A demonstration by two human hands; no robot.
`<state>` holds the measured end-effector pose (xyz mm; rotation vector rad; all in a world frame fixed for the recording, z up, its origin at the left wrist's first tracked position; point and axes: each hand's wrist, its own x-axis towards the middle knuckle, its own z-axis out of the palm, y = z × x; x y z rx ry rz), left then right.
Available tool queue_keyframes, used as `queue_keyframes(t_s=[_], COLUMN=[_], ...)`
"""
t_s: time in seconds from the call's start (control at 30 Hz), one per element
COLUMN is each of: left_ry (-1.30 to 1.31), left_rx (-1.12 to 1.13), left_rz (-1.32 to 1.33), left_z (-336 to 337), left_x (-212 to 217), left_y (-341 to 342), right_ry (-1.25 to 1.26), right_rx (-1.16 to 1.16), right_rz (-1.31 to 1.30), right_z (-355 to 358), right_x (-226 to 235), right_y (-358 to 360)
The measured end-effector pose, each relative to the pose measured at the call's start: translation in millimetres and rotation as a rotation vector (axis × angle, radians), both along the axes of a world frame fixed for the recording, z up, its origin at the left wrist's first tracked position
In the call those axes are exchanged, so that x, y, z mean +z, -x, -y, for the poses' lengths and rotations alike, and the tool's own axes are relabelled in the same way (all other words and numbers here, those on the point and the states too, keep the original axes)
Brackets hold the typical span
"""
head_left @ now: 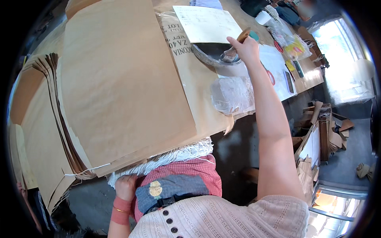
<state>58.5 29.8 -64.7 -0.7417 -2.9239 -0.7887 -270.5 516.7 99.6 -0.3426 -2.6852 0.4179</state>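
My right hand [248, 48] reaches far out over the table, closed round the wooden handle of a brush [243, 34]. Its bristle end is down in a round metal pan [206, 60]. A pale card with handwriting [206, 23] covers the back part of that pan. Close to my body, my left hand [126, 185] is curled into a fist beside a bundle of white strings [178, 152] under the table edge. What the left fingers hold, if anything, is hidden. A large stack of brown paper sheets [123, 75] lies in front of me.
Another brown paper stack with fanned edges [47, 107] stands at the left. Near my right forearm lie a clear plastic packet [232, 94], red-handled scissors [271, 77] and a phone [289, 82]. Cardboard pieces [313, 139] stand on the right; another person [295, 10] is at the far end.
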Motion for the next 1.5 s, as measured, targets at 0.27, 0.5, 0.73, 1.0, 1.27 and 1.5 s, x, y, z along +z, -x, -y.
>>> queue_keyframes(t_s=[0.27, 0.5, 0.73, 1.0, 1.27, 1.5], left_ry=[0.064, 0.265, 0.422, 0.214, 0.352, 0.347], left_rx=[0.153, 0.328, 0.044, 0.285, 0.253, 0.246], left_rz=[-0.061, -0.206, 0.778, -0.015, -0.054, -0.013], left_z=[5, 23, 45, 25, 17, 14], left_x=[79, 104, 123, 100, 84, 85], left_y=[-1, 15, -2, 11, 25, 27], right_ry=[0.497, 0.505, 0.541, 0.389, 0.385, 0.471], right_rx=[0.307, 1.105, 1.141, 1.184, 1.198, 0.745], right_rz=[-0.346, 0.001, 0.104, 0.16, 0.147, 0.348], right_z=[92, 269, 306, 319, 333, 254], right_x=[48, -7, -16, -20, -23, -27], right_y=[-104, -214, -202, -192, -196, -186])
